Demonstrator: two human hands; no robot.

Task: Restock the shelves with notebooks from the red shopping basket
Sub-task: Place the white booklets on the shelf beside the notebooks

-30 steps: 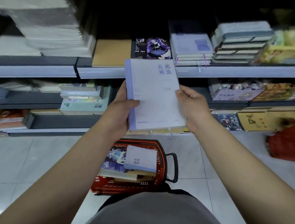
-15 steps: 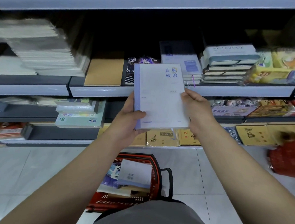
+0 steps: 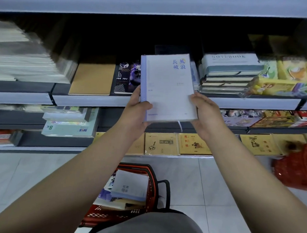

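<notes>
A pale lilac notebook point(image 3: 168, 85) with blue characters at its top right is held up in front of the middle shelf point(image 3: 90, 101). My left hand point(image 3: 136, 112) grips its lower left edge, thumb on the cover. My right hand point(image 3: 204, 111) holds the lower right edge. A thin ribbon hangs from its bottom. Below, on the tiled floor, the red shopping basket point(image 3: 150, 183) holds several more notebooks, a pale one point(image 3: 128, 185) on top. A stack of similar notebooks behind the held one is mostly hidden.
On the middle shelf lie a brown kraft notebook point(image 3: 92, 78), a dark illustrated notebook point(image 3: 127, 78) and a stack of grey-green notebooks point(image 3: 228, 73). White stacks point(image 3: 25, 58) fill the left. Yellow exercise books point(image 3: 161, 144) line the bottom shelf. A red bag point(image 3: 294, 168) sits at right.
Both hands have lifted the lilac notebook higher and farther toward the middle shelf. The view has tilted up, showing more of the shelves.
</notes>
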